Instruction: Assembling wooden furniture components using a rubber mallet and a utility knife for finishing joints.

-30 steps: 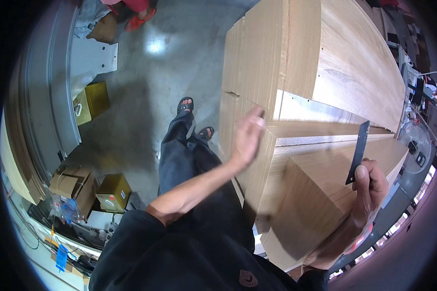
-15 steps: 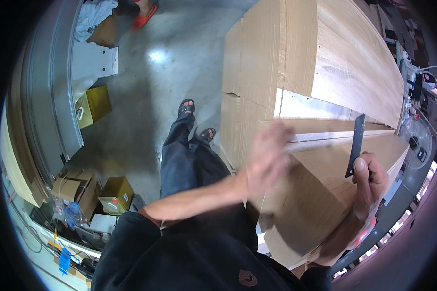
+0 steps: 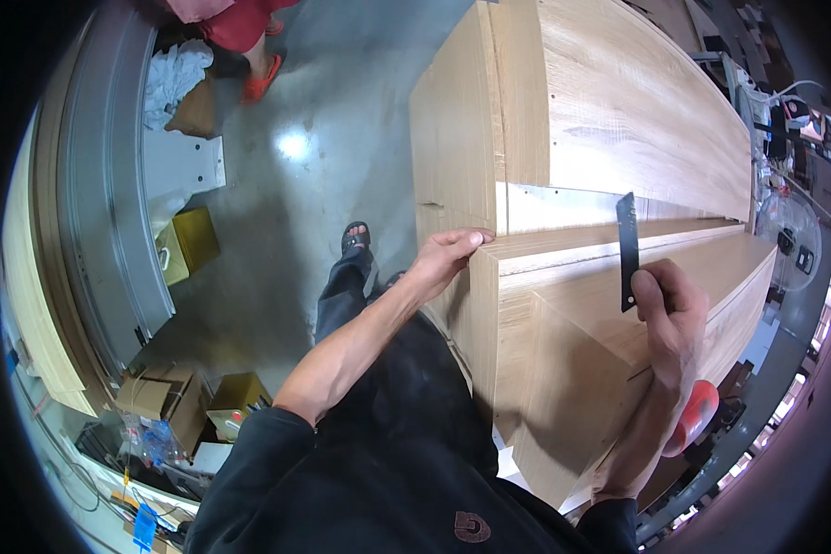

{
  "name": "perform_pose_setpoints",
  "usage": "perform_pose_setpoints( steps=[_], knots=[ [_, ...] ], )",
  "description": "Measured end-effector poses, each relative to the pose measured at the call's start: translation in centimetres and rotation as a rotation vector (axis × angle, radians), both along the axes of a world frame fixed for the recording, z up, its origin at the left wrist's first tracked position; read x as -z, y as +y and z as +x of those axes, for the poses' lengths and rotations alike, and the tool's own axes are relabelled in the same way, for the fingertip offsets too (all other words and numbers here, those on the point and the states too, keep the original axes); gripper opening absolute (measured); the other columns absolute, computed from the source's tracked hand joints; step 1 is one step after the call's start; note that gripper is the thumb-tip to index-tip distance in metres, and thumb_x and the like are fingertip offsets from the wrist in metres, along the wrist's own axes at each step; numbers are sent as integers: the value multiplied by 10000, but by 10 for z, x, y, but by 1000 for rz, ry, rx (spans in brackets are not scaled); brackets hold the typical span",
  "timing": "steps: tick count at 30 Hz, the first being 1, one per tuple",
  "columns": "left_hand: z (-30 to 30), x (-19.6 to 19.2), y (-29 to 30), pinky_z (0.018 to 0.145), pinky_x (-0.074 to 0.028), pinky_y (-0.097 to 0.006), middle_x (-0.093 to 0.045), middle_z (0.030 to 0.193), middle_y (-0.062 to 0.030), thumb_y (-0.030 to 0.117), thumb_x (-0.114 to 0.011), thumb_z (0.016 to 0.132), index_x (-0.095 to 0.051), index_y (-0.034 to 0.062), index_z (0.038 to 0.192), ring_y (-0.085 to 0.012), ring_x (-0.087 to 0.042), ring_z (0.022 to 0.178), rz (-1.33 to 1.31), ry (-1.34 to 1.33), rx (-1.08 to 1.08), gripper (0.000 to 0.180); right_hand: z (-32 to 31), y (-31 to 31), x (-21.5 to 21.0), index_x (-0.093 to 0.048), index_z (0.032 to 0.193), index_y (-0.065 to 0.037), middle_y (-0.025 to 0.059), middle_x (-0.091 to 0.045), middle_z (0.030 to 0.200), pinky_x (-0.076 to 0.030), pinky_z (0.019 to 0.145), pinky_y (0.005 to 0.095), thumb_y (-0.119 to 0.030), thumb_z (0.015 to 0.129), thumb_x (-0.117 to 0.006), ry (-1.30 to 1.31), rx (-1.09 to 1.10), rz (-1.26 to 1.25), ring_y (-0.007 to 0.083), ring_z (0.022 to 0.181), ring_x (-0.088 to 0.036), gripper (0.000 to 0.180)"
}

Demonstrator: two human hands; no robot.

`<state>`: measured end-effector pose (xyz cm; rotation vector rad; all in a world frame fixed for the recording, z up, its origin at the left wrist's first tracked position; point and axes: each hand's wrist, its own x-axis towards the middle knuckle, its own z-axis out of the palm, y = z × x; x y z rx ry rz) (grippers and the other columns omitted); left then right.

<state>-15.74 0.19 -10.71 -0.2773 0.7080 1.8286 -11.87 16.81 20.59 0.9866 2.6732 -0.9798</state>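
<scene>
1. Large wooden cabinet [image 3: 619, 102]: pale oak-coloured panels fill the upper right of the view; a white strip runs across where the upper block meets the lower one.
2. Lower wooden block [image 3: 572, 369]: a box-like section of the same wood, set in front of the person's body, its top edge running off to the right.
3. Concrete floor [image 3: 295, 203]: grey and glossy, with a bright reflection; the person's sandalled foot [image 3: 354, 238] stands on it beside the cabinet.
4. Cardboard boxes [image 3: 185, 242]: one yellowish box lies left of the foot; more brown ones sit lower left, near a cluttered shelf.
5. Second person [image 3: 240, 28]: only red clothing and a red sandal show at the top edge, well apart from the work.
6. Left hand [image 3: 451, 254]: fingers curled over the near top corner of the lower wooden block, gripping its edge, thumb on the side face.
7. Right hand [image 3: 669, 309]: closed in a fist around the lower end of the dark blade, above the top of the lower wooden block.
8. Dark blade [image 3: 627, 242]: a narrow, flat black strip held nearly upright, its angled tip toward the white strip; whether the tip touches the wood cannot be told.
</scene>
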Motion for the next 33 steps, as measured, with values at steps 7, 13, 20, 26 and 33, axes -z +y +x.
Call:
perform_pose_setpoints(
  steps=[7,13,20,26,33],
  knots=[
    [-19,6,12,953,-451,-425,-642,1147,-121,131,-642,904,-637,-12,1141,-233,-584,1087,-108,-279,113,277,-1,1,0,-646,823,47,38,-530,608,-360,557,275,-127,909,-617,38,12,-91,95,596,-440,195],
    [-22,-12,19,882,-466,-365,-653,1029,-88,172,-612,926,-646,2,1094,-200,-585,994,-266,-289,171,242,-2,5,-1,-645,817,46,40,-514,595,-351,541,289,-138,904,-626,17,-4,-76,107,567,-423,205],
    [-1,-10,12,946,-475,-352,-642,1108,-131,108,-535,969,-613,-55,1172,-223,-591,1014,-20,-490,-94,272,-3,6,0,-644,819,51,60,-526,599,-361,541,302,-136,899,-628,25,-49,-44,125,558,-442,204],
    [-10,10,9,924,-492,-346,-641,1103,-138,102,-487,992,-606,-56,1181,-204,-598,991,-96,-459,-35,273,-1,6,0,-632,814,52,49,-519,607,-350,532,292,-123,903,-625,66,-27,-66,119,557,-428,197],
    [-10,5,7,872,-514,-336,-643,1086,-134,115,-525,971,-620,-46,1140,-201,-602,994,-120,-397,-37,252,0,4,3,-610,797,31,32,-460,585,-327,519,287,-105,915,-623,101,-122,-14,97,558,-392,181]
  ],
)
